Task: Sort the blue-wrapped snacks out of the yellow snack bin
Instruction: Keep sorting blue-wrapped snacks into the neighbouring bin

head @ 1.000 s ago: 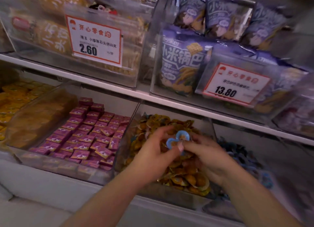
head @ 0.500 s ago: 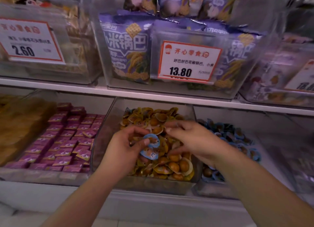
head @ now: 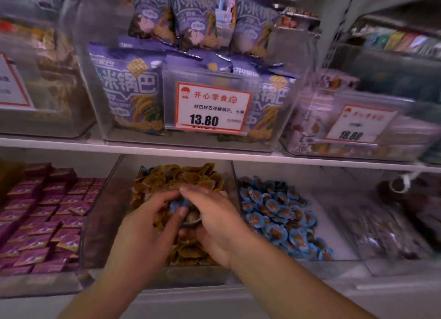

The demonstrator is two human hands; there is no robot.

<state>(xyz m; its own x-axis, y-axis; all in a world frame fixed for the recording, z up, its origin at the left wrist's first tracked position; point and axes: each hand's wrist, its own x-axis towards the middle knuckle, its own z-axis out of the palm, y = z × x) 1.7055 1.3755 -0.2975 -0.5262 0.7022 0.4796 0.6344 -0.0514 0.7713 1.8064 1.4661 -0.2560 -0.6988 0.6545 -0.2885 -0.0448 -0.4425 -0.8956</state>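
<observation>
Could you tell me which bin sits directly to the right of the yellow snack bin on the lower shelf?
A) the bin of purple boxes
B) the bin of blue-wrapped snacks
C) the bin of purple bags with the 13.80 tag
B: the blue-wrapped snacks fill the bin right of the yellow snack bin; the purple boxes lie to its left, and the 13.80 tag is on the shelf above.

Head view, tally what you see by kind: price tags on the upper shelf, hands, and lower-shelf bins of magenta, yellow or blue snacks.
Price tags: 3 (13.80 tag, 18.80 tag, cut-off tag at the left edge)
Hands: 2 (left hand, right hand)
Snack bins: 3 (magenta bin, yellow bin, blue bin)
Total: 8
</observation>
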